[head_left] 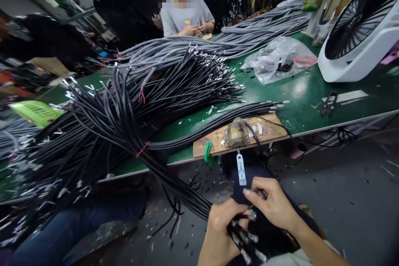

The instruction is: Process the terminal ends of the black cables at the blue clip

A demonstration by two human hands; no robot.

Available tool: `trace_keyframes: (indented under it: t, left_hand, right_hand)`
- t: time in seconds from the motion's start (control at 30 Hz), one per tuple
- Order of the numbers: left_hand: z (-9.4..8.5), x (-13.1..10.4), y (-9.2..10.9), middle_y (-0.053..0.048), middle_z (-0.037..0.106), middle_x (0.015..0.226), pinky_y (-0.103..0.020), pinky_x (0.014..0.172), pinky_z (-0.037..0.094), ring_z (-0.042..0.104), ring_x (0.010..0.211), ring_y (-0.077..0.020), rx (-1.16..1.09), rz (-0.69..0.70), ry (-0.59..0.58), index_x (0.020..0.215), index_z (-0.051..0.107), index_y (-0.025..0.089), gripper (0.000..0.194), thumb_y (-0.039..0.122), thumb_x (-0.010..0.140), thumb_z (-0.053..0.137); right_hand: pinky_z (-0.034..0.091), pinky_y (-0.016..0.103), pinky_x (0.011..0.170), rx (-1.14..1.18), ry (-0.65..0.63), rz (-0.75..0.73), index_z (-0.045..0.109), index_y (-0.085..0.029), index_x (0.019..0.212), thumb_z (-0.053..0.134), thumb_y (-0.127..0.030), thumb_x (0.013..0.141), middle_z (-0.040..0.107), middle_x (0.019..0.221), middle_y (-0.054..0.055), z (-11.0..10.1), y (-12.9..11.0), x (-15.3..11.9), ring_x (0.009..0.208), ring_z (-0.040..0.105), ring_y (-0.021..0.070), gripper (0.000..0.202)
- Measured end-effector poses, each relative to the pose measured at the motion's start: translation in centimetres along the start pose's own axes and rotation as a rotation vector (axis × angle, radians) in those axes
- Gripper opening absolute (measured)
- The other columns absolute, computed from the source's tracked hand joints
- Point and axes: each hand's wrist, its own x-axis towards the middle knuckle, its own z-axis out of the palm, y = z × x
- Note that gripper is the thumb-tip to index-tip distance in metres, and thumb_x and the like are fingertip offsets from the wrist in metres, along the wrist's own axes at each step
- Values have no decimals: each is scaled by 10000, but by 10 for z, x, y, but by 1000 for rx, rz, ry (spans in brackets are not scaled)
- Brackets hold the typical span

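My left hand (222,226) is closed around a bundle of black cables (183,189) that hangs off the table edge toward me. Several cut ends with pale, frayed tips stick out past its fingers. Close beside it, my right hand (276,203) is closed in a pinch, thumb against curled fingers. A small dark piece shows between those fingers, but its kind is unclear. Just beyond my hands, a light blue tab (241,170) projects from a tape-wrapped device (237,134) fixed on a wooden board (274,126). A red tie (143,149) binds the black bundle farther up.
Large heaps of black cables (174,87) and grey cables (255,25) cover the green table (299,112). A white fan (352,58), a clear plastic bag (277,60) and small snips (329,103) lie to the right. A green clamp (208,153) grips the board. Across sits another person (187,14).
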Motion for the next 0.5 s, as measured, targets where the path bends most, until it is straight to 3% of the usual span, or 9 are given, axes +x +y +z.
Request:
trace_keyframes:
  t: [0.13,0.23,0.3,0.33,0.4,0.5]
  left_hand:
    - [6,-8,0,13,649,639,-224,553,411,624,554,-122,111,-19,186,834,647,192,153,106,815,523]
    - [11,-11,-1,12,632,631,-229,558,414,609,545,-119,103,-36,289,838,654,193,147,117,834,529]
    - [12,-10,0,-3,630,661,-233,567,419,608,575,-126,61,-33,285,884,657,187,159,125,853,514]
    - [11,-8,0,-13,628,680,-234,566,422,601,587,-130,37,-30,275,908,652,181,158,133,861,509]
    - [10,-5,1,-25,614,704,-228,547,424,572,585,-131,4,-35,252,927,633,172,134,146,863,519]
    - [8,1,2,-11,581,692,-209,515,425,537,551,-117,-1,-54,229,900,613,172,87,140,840,559]
  right_hand:
    - [309,241,509,141,129,120,529,-165,595,505,-445,903,433,553,-30,-12,6,6,533,401,113,416]
    - [367,246,568,197,-17,78,636,-154,706,579,-436,867,538,638,1,-19,1,6,605,468,135,329]
    - [356,248,575,173,-111,45,649,-159,704,670,-371,810,539,660,-1,-16,-5,4,619,456,135,238]
    - [342,250,570,169,-98,39,636,-160,670,688,-338,797,518,647,-7,-13,-8,2,613,438,131,225]
    - [324,255,561,240,9,43,599,-161,606,669,-309,812,475,622,-13,-1,-11,-1,601,412,128,263]
    - [349,256,576,557,137,108,608,-165,621,670,-341,809,465,636,-8,19,-10,-6,617,431,135,265]
